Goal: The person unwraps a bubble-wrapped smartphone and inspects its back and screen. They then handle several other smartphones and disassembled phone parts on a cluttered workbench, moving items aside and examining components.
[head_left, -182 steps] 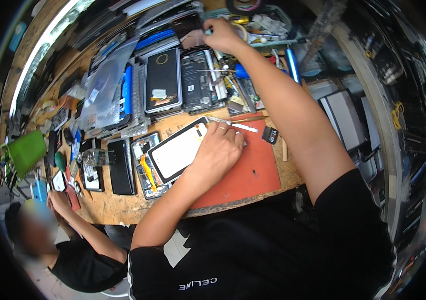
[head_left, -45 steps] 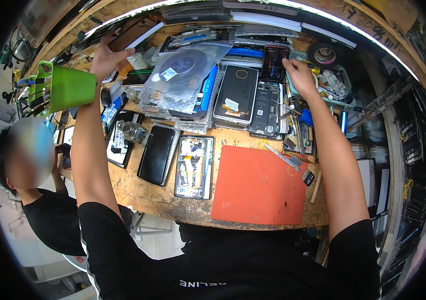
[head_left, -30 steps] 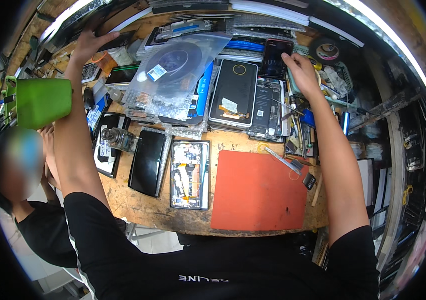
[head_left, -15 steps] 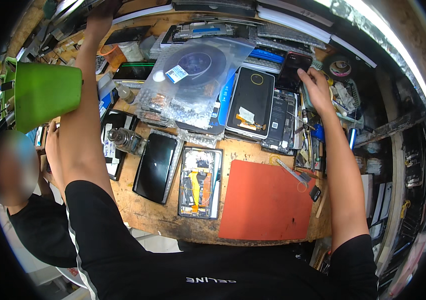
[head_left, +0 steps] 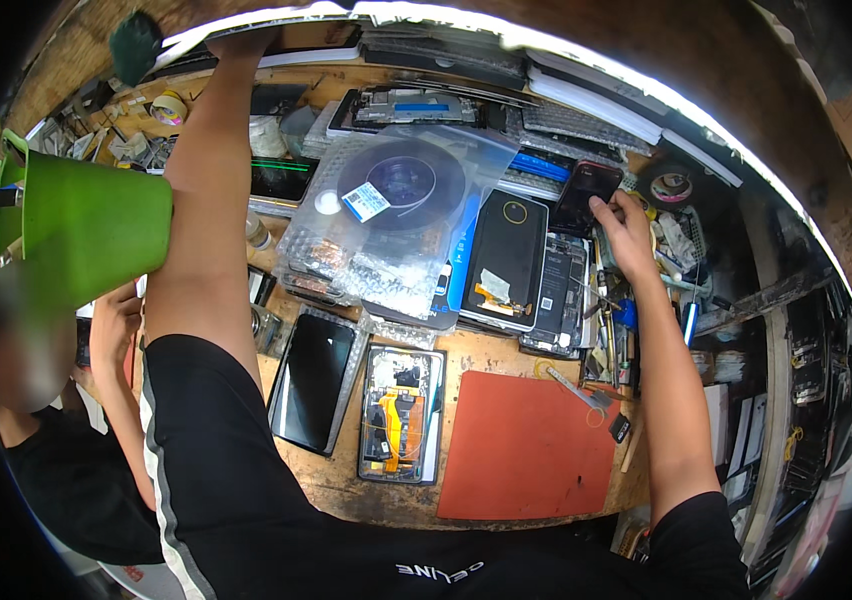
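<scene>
White and blue label on the clear bag (head_left: 401, 255), far middle. White print on the black shirt (head_left: 346, 560) and on a small black block (head_left: 619, 429), right of the red mat (head_left: 529, 450). Right hand (head_left: 631, 232) closed on a dark phone (head_left: 584, 192), far right, thumb on its face near the right edge. Right arm stretched far. Left arm reaches far left past the green bin (head_left: 96, 225); left hand (head_left: 241, 45) in shadow by the lamp strip (head_left: 436, 14), grip can't be told.
</scene>
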